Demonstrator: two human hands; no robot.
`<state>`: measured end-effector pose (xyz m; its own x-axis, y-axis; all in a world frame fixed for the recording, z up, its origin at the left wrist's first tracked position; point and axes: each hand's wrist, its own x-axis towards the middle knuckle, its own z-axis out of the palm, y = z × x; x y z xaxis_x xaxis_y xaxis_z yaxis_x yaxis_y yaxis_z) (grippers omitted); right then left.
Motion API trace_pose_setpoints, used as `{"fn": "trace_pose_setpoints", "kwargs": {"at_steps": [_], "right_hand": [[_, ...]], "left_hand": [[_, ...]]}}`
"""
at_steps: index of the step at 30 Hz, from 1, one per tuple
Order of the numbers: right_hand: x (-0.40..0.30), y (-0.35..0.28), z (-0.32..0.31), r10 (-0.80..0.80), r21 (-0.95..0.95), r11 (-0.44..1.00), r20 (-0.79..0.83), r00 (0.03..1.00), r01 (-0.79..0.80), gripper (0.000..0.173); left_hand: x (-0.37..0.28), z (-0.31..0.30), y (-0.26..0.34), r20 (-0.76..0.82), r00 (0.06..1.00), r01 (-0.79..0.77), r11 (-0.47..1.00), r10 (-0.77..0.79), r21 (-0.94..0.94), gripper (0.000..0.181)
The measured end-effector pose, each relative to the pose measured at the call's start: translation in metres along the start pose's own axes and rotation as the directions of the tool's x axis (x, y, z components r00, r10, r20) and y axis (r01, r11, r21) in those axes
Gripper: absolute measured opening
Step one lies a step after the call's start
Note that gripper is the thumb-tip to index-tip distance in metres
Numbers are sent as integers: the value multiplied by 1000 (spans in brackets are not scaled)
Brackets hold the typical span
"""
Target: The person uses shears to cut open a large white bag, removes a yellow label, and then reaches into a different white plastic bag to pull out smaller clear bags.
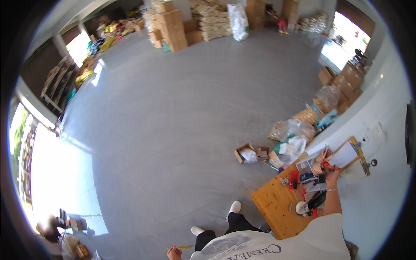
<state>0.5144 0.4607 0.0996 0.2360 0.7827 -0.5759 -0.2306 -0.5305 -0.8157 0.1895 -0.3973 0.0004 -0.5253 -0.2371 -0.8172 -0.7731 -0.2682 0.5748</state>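
Observation:
My right hand reaches over the wooden table to a cluttered heap near the wall, at a red-orange item whose kind I cannot make out. Whether the fingers grip it is too small to tell. Beside it, clipboards with paper lean at the wall. A white round roll, a red box and dark tools or cables lie on the table. Low at the bottom edge, my left hand has curled fingers, with a thin yellow strip extending from it.
Open cartons and plastic bags sit on the floor beyond the table. Stacked cartons line the right wall. More cartons and piled sacks stand far back. A blurred person is at lower left beside a box.

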Motion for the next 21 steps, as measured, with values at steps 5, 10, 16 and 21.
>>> {"fn": "trace_pose_setpoints", "kwargs": {"at_steps": [5, 10, 16, 21], "right_hand": [[1, 57, 3, -89, 14, 996, 3, 996, 89, 79], [-83, 173, 9, -139, -164, 977, -27, 990, 133, 32], [-215, 372, 57, 359, -708, 706, 353, 864, -5, 10], [-459, 481, 126, 580, -758, 439, 649, 492, 483, 28]], "left_hand": [[42, -82, -53, -70, 997, 6, 985, -18, -172, 10], [5, -121, -14, -179, 983, -101, 950, 49, -294, 7], [-12, -173, 17, -205, 949, -307, 849, 240, -430, 9], [-29, -215, 44, -245, 903, -430, 756, 353, -494, 13]]}}
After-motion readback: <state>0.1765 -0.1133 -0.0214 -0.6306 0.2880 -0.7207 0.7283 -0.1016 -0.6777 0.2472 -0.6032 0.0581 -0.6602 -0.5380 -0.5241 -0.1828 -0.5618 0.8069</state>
